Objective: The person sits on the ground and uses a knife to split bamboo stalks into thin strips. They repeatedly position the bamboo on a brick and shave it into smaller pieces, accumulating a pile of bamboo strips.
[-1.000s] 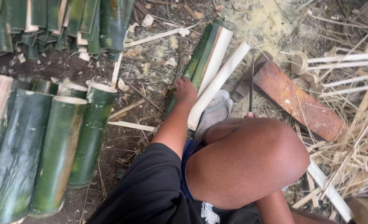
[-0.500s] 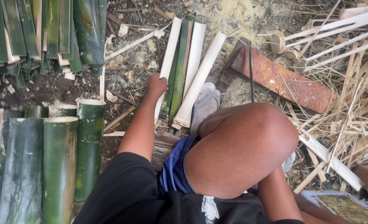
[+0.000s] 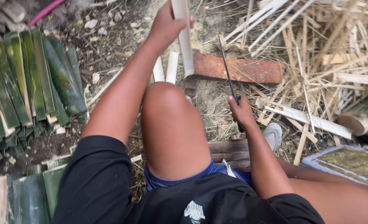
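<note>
- Left hand closed around a pale split bamboo strip, gripping it near the top edge of view; strip stands nearly upright, lower end down by the reddish wooden block.
- Far left: pile of green bamboo slats lying side by side on the dirt ground, well apart from both hands.
- Bottom left: more green bamboo pieces, cut ends showing, partly hidden by the black sleeve.
- Two short pale bamboo strips lie on the ground just behind the raised knee, near the held strip's lower end.
- Knee is between the two arms; blue shorts show below it.
- Right hand closed on the handle of a long knife; thin blade points up and away, crossing in front of the reddish block, just beside the held strip but not touching it.
- Wooden plank lies under the right forearm, near the grey shoe.
- Right side: heap of dry pale bamboo splinters spread over the ground, near the knife hand.
- Far right: thick bamboo section lying tilted, cut end facing the camera.
- Bottom right: flat tray-like thing with greenish top, partly cut off; cannot tell what it is.
</note>
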